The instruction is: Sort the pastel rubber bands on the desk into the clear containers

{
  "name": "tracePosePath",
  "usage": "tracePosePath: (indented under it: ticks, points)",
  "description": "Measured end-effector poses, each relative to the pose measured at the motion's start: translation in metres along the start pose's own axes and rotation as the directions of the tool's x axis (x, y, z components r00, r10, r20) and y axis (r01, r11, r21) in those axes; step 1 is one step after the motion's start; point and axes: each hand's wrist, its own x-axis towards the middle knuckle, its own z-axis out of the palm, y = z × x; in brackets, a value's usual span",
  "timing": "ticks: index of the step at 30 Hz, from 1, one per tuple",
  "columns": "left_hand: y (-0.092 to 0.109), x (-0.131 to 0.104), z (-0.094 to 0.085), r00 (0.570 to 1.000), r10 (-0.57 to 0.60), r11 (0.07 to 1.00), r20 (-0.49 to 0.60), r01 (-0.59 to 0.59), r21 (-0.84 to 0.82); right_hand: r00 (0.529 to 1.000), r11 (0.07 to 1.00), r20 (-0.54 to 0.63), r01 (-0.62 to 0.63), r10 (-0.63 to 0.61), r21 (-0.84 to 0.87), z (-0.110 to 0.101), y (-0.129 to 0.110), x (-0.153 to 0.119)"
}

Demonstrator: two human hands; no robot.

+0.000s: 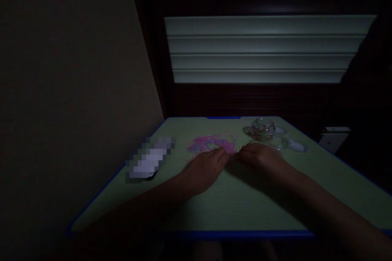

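Note:
A loose heap of small pink, purple and pale strands [211,142] lies on the pale green table [245,212]. My left hand [208,169] rests at the near edge of the heap, its fingers bent together. Close to its right, my right hand [260,155] has its fingers pinched at the heap's right edge. The fingertips of both hands nearly meet; what they hold, if anything, is too dark and small to make out. Just beyond my right hand stands a clear glass jar [262,129] with multicoloured small pieces inside.
A blurred-out pale flat object [150,161] lies at the table's left. Clear round lids or dishes [296,145] lie right of the jar. White boxes [333,140] stand beyond the right edge. A wall [76,69] borders the left side.

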Motion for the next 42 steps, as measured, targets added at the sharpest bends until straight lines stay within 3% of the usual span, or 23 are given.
tracePosePath:
  ticks: [8,19,25,35,42]
  points:
    - [0.000,-0.001,0.003,0.999,-0.001,1.000,-0.049,0.001,0.003,0.999,0.999,0.023,-0.043,0.044,-0.028,-0.001,-0.002,0.000]
    - [0.001,-0.001,0.001,0.999,0.005,1.000,-0.036,-0.005,-0.003,0.998,0.998,0.021,-0.050,0.051,-0.032,-0.003,0.001,-0.002]
    - [0.000,-0.002,0.002,0.998,0.019,1.000,-0.058,-0.018,0.017,0.993,0.981,0.020,-0.110,0.114,-0.157,-0.006,0.010,-0.003]
    - [-0.002,-0.003,0.004,0.997,0.040,0.999,-0.066,-0.039,0.021,0.940,0.839,-0.168,-0.340,0.296,-0.425,-0.019,0.016,-0.008]
    - [-0.003,-0.003,0.004,0.996,0.051,0.999,-0.068,-0.049,0.021,0.855,0.670,-0.272,-0.516,0.441,-0.534,-0.028,0.018,-0.012]
